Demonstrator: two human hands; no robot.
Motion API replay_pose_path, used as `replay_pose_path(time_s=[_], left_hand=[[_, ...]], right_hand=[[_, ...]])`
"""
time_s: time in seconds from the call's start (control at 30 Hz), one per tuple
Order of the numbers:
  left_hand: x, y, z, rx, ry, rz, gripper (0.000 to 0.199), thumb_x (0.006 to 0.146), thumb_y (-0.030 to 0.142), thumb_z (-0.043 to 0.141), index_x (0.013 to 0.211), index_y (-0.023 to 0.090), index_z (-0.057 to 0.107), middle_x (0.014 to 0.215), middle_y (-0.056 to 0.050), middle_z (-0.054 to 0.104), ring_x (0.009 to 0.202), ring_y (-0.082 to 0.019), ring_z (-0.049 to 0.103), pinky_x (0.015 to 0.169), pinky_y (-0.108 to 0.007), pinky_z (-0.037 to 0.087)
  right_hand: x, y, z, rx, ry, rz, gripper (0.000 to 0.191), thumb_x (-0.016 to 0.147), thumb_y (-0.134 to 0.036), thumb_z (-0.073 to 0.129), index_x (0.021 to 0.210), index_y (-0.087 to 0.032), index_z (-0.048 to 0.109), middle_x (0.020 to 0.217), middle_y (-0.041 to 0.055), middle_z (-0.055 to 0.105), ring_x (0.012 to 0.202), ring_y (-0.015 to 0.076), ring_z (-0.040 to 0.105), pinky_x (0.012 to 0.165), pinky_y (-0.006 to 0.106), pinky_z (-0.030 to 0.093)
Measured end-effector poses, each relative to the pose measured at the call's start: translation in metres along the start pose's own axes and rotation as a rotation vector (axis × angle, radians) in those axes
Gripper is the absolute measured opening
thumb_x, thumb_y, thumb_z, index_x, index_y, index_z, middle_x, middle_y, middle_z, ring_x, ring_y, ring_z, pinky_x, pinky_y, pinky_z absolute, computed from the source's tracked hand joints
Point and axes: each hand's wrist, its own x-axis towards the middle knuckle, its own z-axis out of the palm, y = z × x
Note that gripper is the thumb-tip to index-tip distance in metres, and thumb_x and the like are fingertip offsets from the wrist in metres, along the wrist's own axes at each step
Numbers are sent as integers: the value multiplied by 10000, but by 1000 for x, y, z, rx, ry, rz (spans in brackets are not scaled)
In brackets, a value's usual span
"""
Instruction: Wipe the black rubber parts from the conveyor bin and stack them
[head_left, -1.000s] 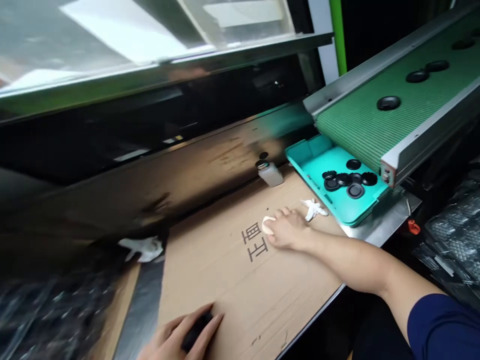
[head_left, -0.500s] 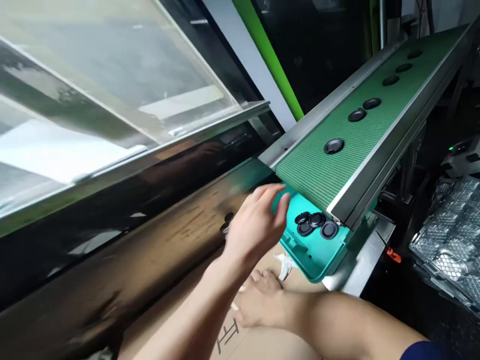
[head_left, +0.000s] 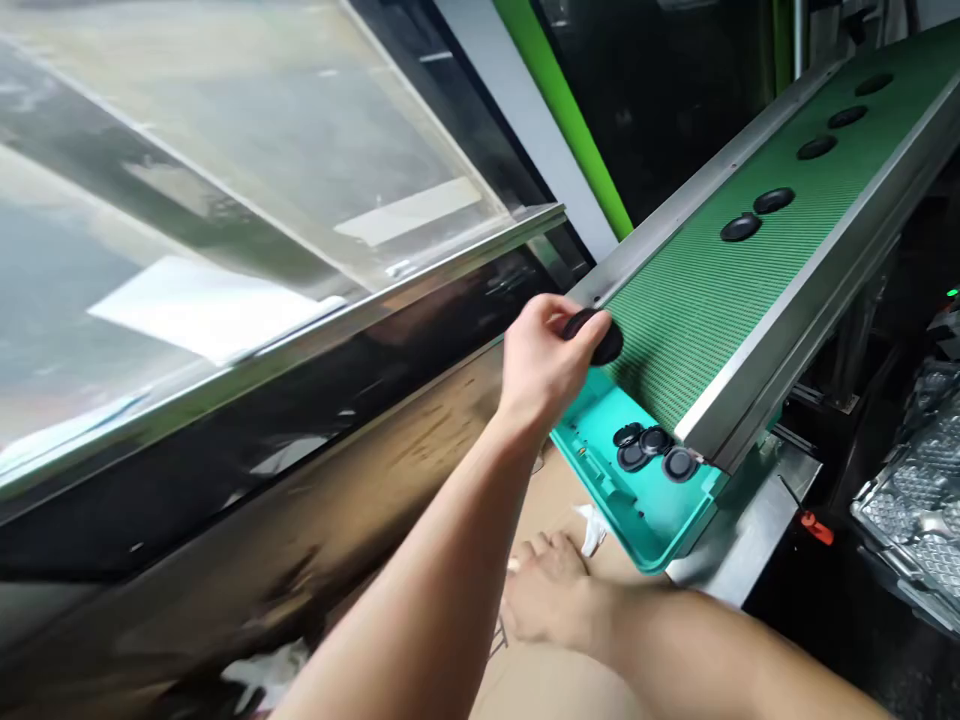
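Observation:
My left hand [head_left: 551, 355] is closed on a round black cap [head_left: 609, 345], pinched between thumb and fingers over the near end of the green conveyor belt [head_left: 675, 330]. Just below that hand, a teal tray [head_left: 652, 525] sits under the belt's end. Several more black caps [head_left: 652, 442] lie bunched in it. My right hand [head_left: 547, 590] rests on brown cardboard [head_left: 559, 485], its fingers stretched forward and partly in shadow. Beside its fingertips is a crumpled white scrap [head_left: 592, 528].
More black caps [head_left: 816, 147] lie spaced along the belt, between metal side rails [head_left: 810, 290]. A machine with a clear window panel [head_left: 247, 130] fills the left. To the right are an orange-handled tool [head_left: 816, 528] and clear plastic trays [head_left: 926, 480].
My left hand has moved up from above the tray to the belt end and taken hold of the nearest cap. My right hand stays on the cardboard. The view has shifted left.

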Motion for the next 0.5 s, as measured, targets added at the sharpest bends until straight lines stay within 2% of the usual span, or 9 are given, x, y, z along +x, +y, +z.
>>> replay_pose_path(time_s=[0.1,0.2,0.27,0.33,0.37,0.43,0.5], left_hand=[[-51,-57,-68,-73,150,-184,494,755,275,816,1211,178,651,884,-6,705,757,-140,641,744,-250,537],[-107,-127,-123,-404,337,-577,315,798,128,747,1106,159,693,911,-21,719,715,-93,635,702,-197,531],[-142,-165,-148,-589,561,-767,212,820,18,672,982,150,704,864,-19,712,676,-72,630,665,-165,524],[-173,-191,-162,-725,732,-850,206,851,-39,597,874,148,678,802,-10,695,654,-69,636,655,-158,533],[-186,-200,-165,-782,771,-858,214,866,-45,577,832,150,659,781,-8,690,657,-74,646,664,-166,545],[-210,-210,-163,-898,755,-835,208,878,-28,588,785,152,635,776,-8,700,690,-90,675,700,-189,570],[-229,-215,-155,-991,703,-806,158,859,4,650,797,150,652,807,-19,724,731,-109,699,719,-203,584]], right_hand=[[-6,3,-8,-48,6,-33,293,908,-387,609,1080,-177,720,1130,146,676,1062,310,590,856,437,520],[-10,6,-17,-60,-3,-58,297,917,-395,607,1078,-170,715,1117,157,666,1067,319,581,864,453,524],[-12,5,-20,-38,26,-62,277,937,-384,592,1078,-176,709,1100,147,662,1062,304,574,874,437,523],[-13,3,-19,41,118,-60,266,960,-382,581,1104,-192,700,1105,127,653,1076,281,562,902,409,517],[-13,1,-16,96,171,-64,270,968,-387,582,1131,-203,694,1120,116,648,1087,270,556,923,400,511],[-14,-4,-9,218,248,-81,289,965,-398,608,1189,-230,682,1143,96,641,1100,250,552,966,389,501],[-16,-6,-1,315,266,-95,333,947,-389,645,1247,-249,669,1175,90,633,1101,240,560,980,387,505]])
